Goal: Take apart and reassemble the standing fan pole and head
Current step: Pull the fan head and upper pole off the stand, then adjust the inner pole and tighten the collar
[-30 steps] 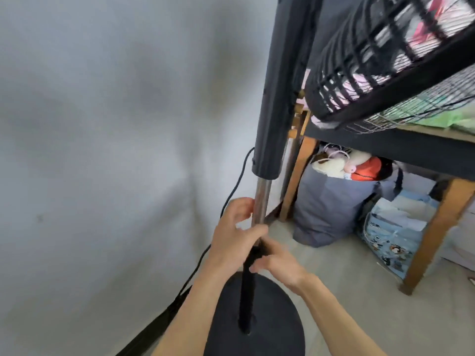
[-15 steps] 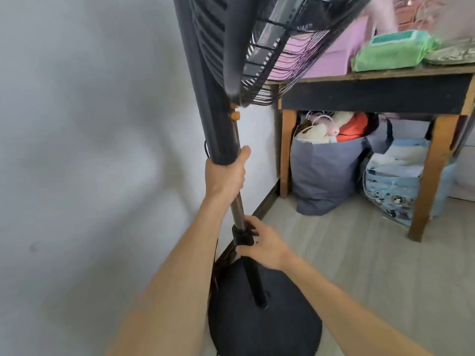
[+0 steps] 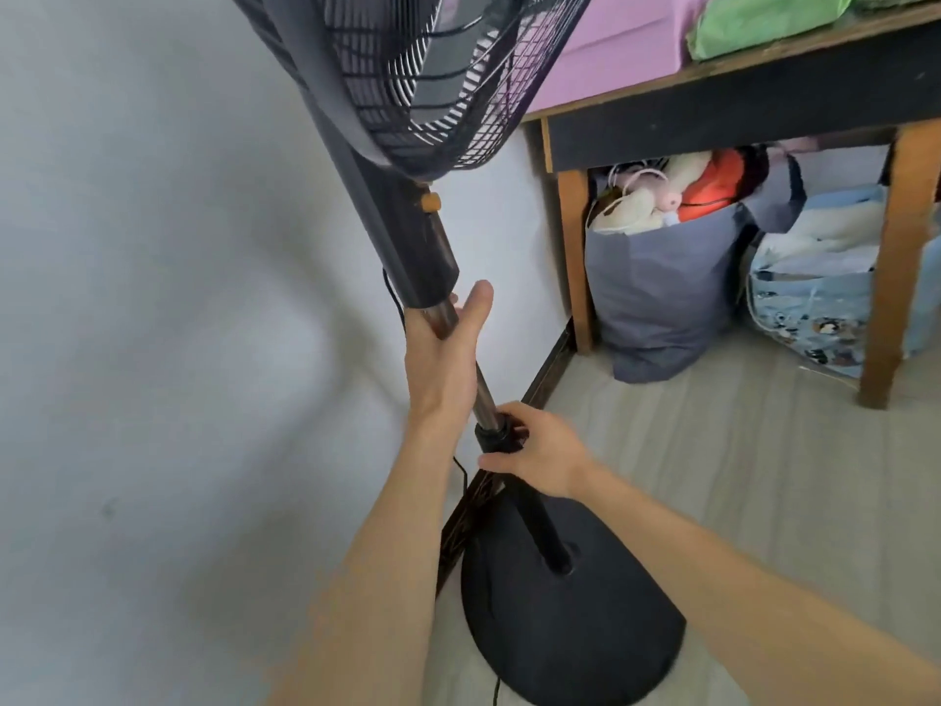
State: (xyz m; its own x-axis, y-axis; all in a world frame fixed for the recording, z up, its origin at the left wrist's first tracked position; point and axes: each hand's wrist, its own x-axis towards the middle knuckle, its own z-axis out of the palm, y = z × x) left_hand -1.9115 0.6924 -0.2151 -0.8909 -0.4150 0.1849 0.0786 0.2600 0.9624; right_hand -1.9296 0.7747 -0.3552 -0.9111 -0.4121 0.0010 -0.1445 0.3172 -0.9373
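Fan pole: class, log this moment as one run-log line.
left hand: grips metal inner pole | right hand: on black collar | fan head: attached | base: on floor

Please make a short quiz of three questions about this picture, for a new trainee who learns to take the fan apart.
1. True or false: the left hand grips the metal pole just below the black sleeve.
2. What does the right hand hold? A) the base B) the collar C) the fan head
3. Fill in: the grey bag stands under the ____.

Key: 1 true; 2 B; 3 table
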